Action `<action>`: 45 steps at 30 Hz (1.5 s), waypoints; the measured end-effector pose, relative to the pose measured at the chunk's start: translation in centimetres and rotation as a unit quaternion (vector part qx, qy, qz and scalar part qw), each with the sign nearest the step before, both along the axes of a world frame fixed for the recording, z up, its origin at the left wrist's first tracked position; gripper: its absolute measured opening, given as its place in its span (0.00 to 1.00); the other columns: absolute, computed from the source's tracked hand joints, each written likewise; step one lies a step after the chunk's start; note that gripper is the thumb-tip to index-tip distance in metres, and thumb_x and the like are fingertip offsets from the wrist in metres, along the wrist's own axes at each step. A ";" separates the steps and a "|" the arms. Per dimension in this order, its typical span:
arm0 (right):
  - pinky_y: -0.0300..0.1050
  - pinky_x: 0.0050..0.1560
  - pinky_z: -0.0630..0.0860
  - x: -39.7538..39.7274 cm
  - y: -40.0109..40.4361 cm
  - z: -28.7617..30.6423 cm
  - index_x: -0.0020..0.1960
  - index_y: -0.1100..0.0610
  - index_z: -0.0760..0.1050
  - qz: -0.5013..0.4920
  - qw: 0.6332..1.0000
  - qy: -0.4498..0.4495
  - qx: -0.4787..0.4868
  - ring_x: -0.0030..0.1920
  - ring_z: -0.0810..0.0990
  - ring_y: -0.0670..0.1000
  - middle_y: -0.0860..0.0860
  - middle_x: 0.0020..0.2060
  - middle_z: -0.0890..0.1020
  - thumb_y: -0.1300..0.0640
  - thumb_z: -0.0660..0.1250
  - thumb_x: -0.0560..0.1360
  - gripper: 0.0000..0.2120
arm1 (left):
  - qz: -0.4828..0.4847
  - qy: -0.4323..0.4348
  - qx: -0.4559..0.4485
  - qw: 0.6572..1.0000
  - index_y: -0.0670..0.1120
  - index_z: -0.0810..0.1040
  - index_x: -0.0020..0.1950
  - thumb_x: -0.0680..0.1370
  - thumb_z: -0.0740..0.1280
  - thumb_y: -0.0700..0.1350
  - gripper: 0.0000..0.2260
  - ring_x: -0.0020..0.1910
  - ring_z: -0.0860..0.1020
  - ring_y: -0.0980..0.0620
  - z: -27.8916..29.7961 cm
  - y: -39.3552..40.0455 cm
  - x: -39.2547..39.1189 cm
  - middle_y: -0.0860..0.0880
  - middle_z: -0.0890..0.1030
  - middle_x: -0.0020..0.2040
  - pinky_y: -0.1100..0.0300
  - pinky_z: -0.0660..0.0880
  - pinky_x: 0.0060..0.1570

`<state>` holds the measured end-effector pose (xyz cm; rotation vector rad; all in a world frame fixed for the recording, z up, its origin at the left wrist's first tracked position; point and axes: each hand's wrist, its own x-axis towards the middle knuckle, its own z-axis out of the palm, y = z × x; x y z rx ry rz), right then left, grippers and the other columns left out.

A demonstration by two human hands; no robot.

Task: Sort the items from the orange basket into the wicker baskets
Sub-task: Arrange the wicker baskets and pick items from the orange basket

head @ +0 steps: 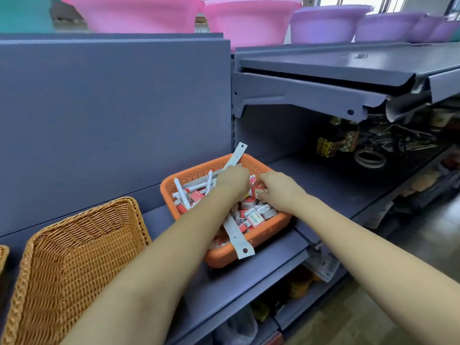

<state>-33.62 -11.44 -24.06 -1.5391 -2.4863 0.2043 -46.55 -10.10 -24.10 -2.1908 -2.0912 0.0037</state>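
Orange basket (268, 230) set on grey shelf, heaped with red-white small boxes (254, 217), white pens (181, 192), two rulers (one overhanging front rim); empty wicker basket (74, 257) placed left.

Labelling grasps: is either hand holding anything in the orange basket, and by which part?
Cannot tell. Left hand and right hand are curled among small boxes in the orange basket, fingertips hidden.
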 end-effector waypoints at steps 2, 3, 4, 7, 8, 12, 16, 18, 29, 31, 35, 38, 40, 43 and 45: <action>0.51 0.56 0.72 0.1 0.1 0.0 0.61 0.55 0.73 0.005 1.000 0.018 0.000 0.60 0.73 0.57 0.53 0.59 0.75 0.55 0.62 0.77 0.14 | 0.005 -0.005 0.017 1.000 0.42 0.77 0.56 0.80 0.61 0.41 0.08 0.50 0.79 0.45 0.1 0.0 0.3 0.45 0.81 0.52 0.55 0.71 0.41; 0.50 0.55 0.72 0.1 0.1 0.1 0.61 0.55 0.73 0.004 1.000 0.025 0.002 0.60 0.73 0.58 0.54 0.59 0.75 0.56 0.62 0.76 0.14 | 0.013 -0.010 0.015 1.000 0.43 0.77 0.56 0.80 0.61 0.41 0.08 0.51 0.79 0.45 0.2 0.0 0.5 0.45 0.81 0.52 0.55 0.71 0.44; 0.50 0.55 0.71 0.1 0.1 0.2 0.61 0.56 0.74 0.002 0.999 0.034 0.003 0.59 0.73 0.58 0.55 0.58 0.76 0.56 0.62 0.76 0.14 | 0.022 -0.016 0.008 1.000 0.43 0.76 0.58 0.80 0.61 0.40 0.09 0.52 0.79 0.45 0.3 -0.1 0.6 0.46 0.81 0.52 0.54 0.72 0.46; 0.48 0.56 0.71 0.2 0.4 0.3 0.62 0.56 0.75 -0.010 0.997 0.075 -0.003 0.59 0.74 0.56 0.56 0.59 0.76 0.57 0.64 0.75 0.15 | 0.049 -0.064 -0.009 0.997 0.43 0.75 0.61 0.80 0.61 0.43 0.12 0.52 0.78 0.46 0.7 -0.4 0.7 0.47 0.81 0.52 0.52 0.72 0.54; 0.48 0.56 0.71 0.3 0.4 0.3 0.62 0.56 0.75 -0.017 0.995 0.093 -0.008 0.59 0.75 0.55 0.55 0.59 0.76 0.57 0.64 0.75 0.15 | 0.054 -0.085 -0.009 0.995 0.43 0.76 0.60 0.79 0.61 0.45 0.12 0.50 0.78 0.47 0.7 -0.7 0.5 0.47 0.81 0.48 0.51 0.73 0.54; 0.43 0.53 0.70 0.2 0.3 0.6 0.60 0.55 0.75 -0.040 0.981 0.186 -0.030 0.58 0.75 0.53 0.53 0.58 0.78 0.57 0.65 0.75 0.13 | 0.046 -0.175 0.011 0.983 0.42 0.76 0.47 0.75 0.65 0.45 0.07 0.40 0.76 0.46 0.9 -2.0 -1.4 0.47 0.76 0.36 0.55 0.72 0.39; 0.46 0.54 0.73 -1.0 -0.5 1.7 0.55 0.55 0.76 -0.044 0.957 0.280 -0.063 0.53 0.77 0.50 0.50 0.51 0.79 0.56 0.67 0.74 0.10 | 0.032 -0.309 0.046 0.949 0.45 0.74 0.45 0.75 0.66 0.44 0.04 0.40 0.76 0.49 2.2 -3.9 -3.9 0.47 0.79 0.43 0.61 0.69 0.32; 0.45 0.51 0.74 -1.6 -0.8 2.4 0.54 0.54 0.75 -0.045 0.939 0.331 -0.076 0.50 0.78 0.49 0.48 0.46 0.79 0.56 0.67 0.74 0.10 | 0.028 -0.412 0.036 0.910 0.44 0.73 0.47 0.75 0.66 0.42 0.03 0.44 0.80 0.49 3.0 -5.1 -5.0 0.48 0.81 0.45 0.56 0.79 0.41; 0.46 0.49 0.81 -6.3 -6.2 6.0 0.48 0.60 0.68 0.093 0.737 0.604 -0.290 0.40 0.81 0.48 0.55 0.39 0.74 0.66 0.64 0.75 0.05 | 0.020 -0.651 0.071 0.756 0.41 0.76 0.54 0.80 0.62 0.39 0.06 0.37 0.81 0.55 6.3 -14.8 -9.9 0.47 0.80 0.42 0.59 0.80 0.41; 0.48 0.50 0.81 -7.0 -7.4 6.0 0.52 0.61 0.68 0.107 0.708 0.626 -0.309 0.42 0.82 0.50 0.54 0.39 0.78 0.66 0.64 0.76 0.07 | 0.025 -0.656 0.089 0.749 0.42 0.78 0.55 0.80 0.63 0.40 0.07 0.38 0.81 0.55 6.7 -16.8 -10.5 0.47 0.80 0.43 0.62 0.80 0.39; 0.45 0.50 0.81 -8.4 -9.9 6.0 0.59 0.57 0.72 0.141 0.685 0.644 -0.311 0.43 0.81 0.48 0.49 0.36 0.78 0.66 0.62 0.77 0.11 | 0.027 -0.661 0.146 0.735 0.48 0.81 0.52 0.80 0.63 0.39 0.08 0.37 0.81 0.56 6.6 -20.1 -11.4 0.52 0.83 0.40 0.65 0.78 0.39; 0.38 0.47 0.79 -9.6 -11.6 5.3 0.58 0.52 0.75 0.160 0.698 0.638 -0.283 0.38 0.78 0.43 0.44 0.33 0.75 0.66 0.61 0.78 0.14 | 0.047 -0.680 0.177 0.710 0.50 0.81 0.50 0.79 0.63 0.38 0.09 0.37 0.81 0.59 5.9 -21.7 -12.0 0.56 0.84 0.40 0.65 0.79 0.43; 0.37 0.45 0.78 -10.5 -12.5 4.7 0.55 0.49 0.76 0.157 0.720 0.625 -0.256 0.37 0.77 0.41 0.39 0.30 0.76 0.65 0.62 0.78 0.13 | 0.061 -0.691 0.182 0.697 0.50 0.82 0.51 0.77 0.65 0.38 0.09 0.39 0.81 0.58 5.2 -22.6 -12.4 0.54 0.84 0.40 0.64 0.79 0.45; 0.40 0.45 0.76 -11.6 -13.2 3.6 0.53 0.49 0.75 0.132 0.701 0.648 -0.267 0.39 0.79 0.43 0.44 0.38 0.80 0.64 0.64 0.77 0.11 | 0.075 -0.695 0.174 0.693 0.50 0.81 0.53 0.75 0.68 0.36 0.11 0.41 0.81 0.57 4.4 -23.7 -13.0 0.52 0.84 0.42 0.64 0.79 0.45; 0.39 0.46 0.78 -11.9 -13.5 3.1 0.55 0.54 0.75 0.126 0.677 0.667 -0.285 0.41 0.80 0.45 0.52 0.45 0.81 0.67 0.64 0.76 0.11 | 0.079 -0.688 0.169 0.701 0.50 0.81 0.54 0.73 0.69 0.33 0.15 0.42 0.81 0.59 4.0 -24.2 -13.3 0.54 0.85 0.44 0.67 0.77 0.44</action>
